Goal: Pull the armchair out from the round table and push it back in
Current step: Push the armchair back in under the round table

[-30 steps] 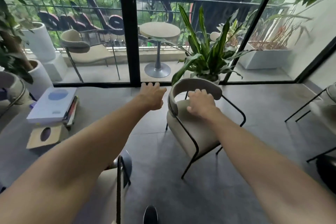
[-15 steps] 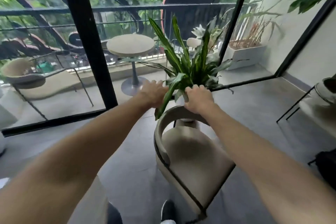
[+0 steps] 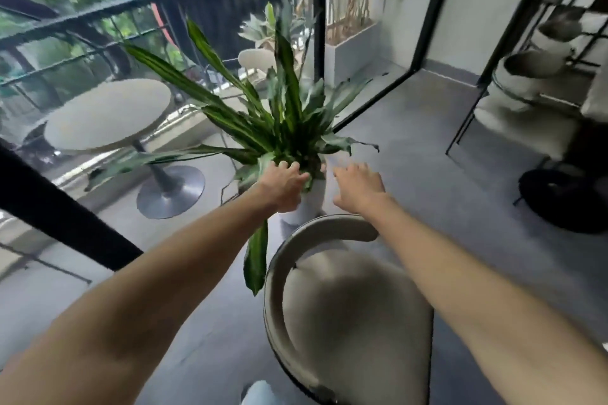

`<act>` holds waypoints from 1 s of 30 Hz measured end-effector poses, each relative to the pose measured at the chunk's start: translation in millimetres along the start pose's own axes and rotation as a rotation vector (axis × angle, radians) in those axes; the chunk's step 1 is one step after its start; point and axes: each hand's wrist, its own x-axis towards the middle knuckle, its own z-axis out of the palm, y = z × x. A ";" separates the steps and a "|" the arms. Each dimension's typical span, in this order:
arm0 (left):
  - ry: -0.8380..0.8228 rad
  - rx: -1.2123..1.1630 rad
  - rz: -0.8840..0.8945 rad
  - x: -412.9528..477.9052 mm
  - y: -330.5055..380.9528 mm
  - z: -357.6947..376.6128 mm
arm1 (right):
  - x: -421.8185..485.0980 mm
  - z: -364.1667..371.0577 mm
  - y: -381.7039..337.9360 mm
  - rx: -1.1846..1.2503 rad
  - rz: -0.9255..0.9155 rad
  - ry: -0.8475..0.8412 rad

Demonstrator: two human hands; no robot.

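Two hands reach fwd, both empty. L hand (image 3: 285, 187): fingers loosely spread, at the leaves of potted plant (image 3: 287, 122). R hand (image 3: 358, 189): fingers relaxed, holding nothing. Beige armchair (image 3: 348, 312) sits under R forearm, backrest just short of both hands, near plant pot.

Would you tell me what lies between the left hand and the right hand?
In the head view, the plant's white pot shows between the left hand and the right hand, just beyond the armchair backrest.
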 end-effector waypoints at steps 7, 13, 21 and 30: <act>0.089 0.090 0.424 105.9 3.8 20.2 | 25.3 31.3 30.4 0.078 0.437 -0.076; 0.128 0.197 0.792 128.4 7.7 29.2 | -13.6 49.2 3.3 0.165 0.780 -0.092; 0.071 0.210 1.176 86.3 23.8 73.0 | -96.8 97.8 -90.1 0.259 1.148 -0.110; 0.028 0.432 1.353 50.3 -13.5 144.1 | -101.4 167.1 -242.9 0.404 1.346 -0.188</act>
